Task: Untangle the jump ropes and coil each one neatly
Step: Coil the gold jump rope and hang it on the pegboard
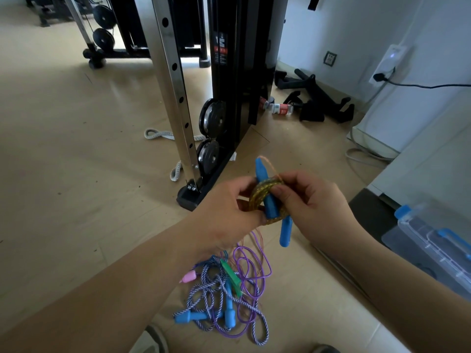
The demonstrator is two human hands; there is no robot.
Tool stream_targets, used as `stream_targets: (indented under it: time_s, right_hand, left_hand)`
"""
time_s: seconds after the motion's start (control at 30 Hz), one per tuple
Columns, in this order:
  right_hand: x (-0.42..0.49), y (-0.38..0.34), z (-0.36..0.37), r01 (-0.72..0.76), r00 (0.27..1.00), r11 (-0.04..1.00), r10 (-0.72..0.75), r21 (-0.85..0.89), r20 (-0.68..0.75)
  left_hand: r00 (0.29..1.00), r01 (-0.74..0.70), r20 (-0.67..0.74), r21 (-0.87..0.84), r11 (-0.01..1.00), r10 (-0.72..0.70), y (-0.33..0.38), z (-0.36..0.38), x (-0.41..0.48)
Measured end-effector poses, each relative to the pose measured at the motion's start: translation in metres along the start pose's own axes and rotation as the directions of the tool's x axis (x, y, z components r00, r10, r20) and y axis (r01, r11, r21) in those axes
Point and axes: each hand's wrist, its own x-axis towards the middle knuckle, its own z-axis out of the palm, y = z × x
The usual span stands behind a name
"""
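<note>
A yellow-gold braided jump rope (260, 194) is wound into a small coil between both hands, with one blue handle (265, 189) lying across the coil and the other (286, 231) hanging below it. My left hand (224, 212) grips the coil's left side. My right hand (311, 200) pinches its right side. Below, on the floor, lies a tangled heap: a blue-and-white braided rope (204, 291) with blue handles (190, 318), a thin purple rope (251, 266), a green handle (232, 276) and a pink handle (189, 277).
A black and chrome gym machine (229, 98) with weight plates stands ahead. A white thick rope (158, 135) lies by its post. At right are a clear storage box with blue latches (433, 240), a black mat edge and wall cables. Black grips and a bottle lie near the wall.
</note>
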Motion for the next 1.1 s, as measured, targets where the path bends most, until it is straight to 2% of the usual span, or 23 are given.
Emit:
stream_targets:
  time_s: [0.13,0.3,0.43,0.5,0.6,0.7,0.83,0.9,1.0,1.03,1.1]
  right_hand:
    - [0.001,-0.002,0.000,-0.027,0.999,0.999,0.028,-0.021,0.039]
    - [-0.002,-0.003,0.000,0.001,0.995,0.999,0.002,-0.032,0.098]
    - [-0.003,0.001,-0.002,0.001,0.999,1.000,0.000,-0.003,0.053]
    - [-0.003,0.002,-0.002,-0.005,0.998,1.000,0.006,-0.016,0.056]
    - [-0.003,0.003,-0.002,0.003,0.999,1.000,-0.002,-0.030,0.039]
    - [-0.002,0.004,-0.002,0.013,1.000,0.999,-0.012,-0.050,0.010]
    - [-0.001,0.005,0.000,0.044,0.999,0.993,-0.040,-0.112,0.031]
    - [0.000,0.007,0.000,0.046,0.998,0.989,-0.039,-0.140,0.052]
    - [0.004,0.015,-0.004,0.022,1.000,0.983,-0.023,-0.182,-0.004]
    - [0.005,0.018,-0.005,0.008,1.000,0.980,-0.013,-0.197,-0.022]
    - [0.008,0.021,-0.005,-0.009,0.999,0.974,0.001,-0.226,-0.033]
  left_hand:
    - [0.997,-0.055,-0.044,0.233,0.971,0.067,0.004,-0.003,0.000]
    - [0.999,-0.013,-0.040,0.116,0.993,0.017,-0.001,-0.002,-0.002]
    - [0.995,-0.085,0.059,0.200,0.976,0.075,0.003,-0.002,-0.001]
    - [0.995,-0.071,0.086,0.212,0.975,0.054,0.004,0.000,-0.002]
    - [0.997,0.064,0.044,0.084,0.994,-0.068,0.006,0.000,-0.001]
    - [0.976,0.200,0.112,-0.120,0.972,-0.187,0.012,0.002,-0.001]
    - [0.992,0.114,0.042,0.060,0.992,-0.116,0.011,0.010,-0.010]
    - [0.987,0.156,0.030,0.110,0.982,-0.160,0.009,0.013,-0.011]
    - [0.950,0.295,0.085,0.084,0.952,-0.302,0.011,0.009,-0.010]
    - [0.944,0.295,0.110,0.142,0.945,-0.311,0.012,0.008,-0.010]
    - [0.966,0.170,0.109,0.420,0.892,-0.235,0.011,0.000,-0.008]
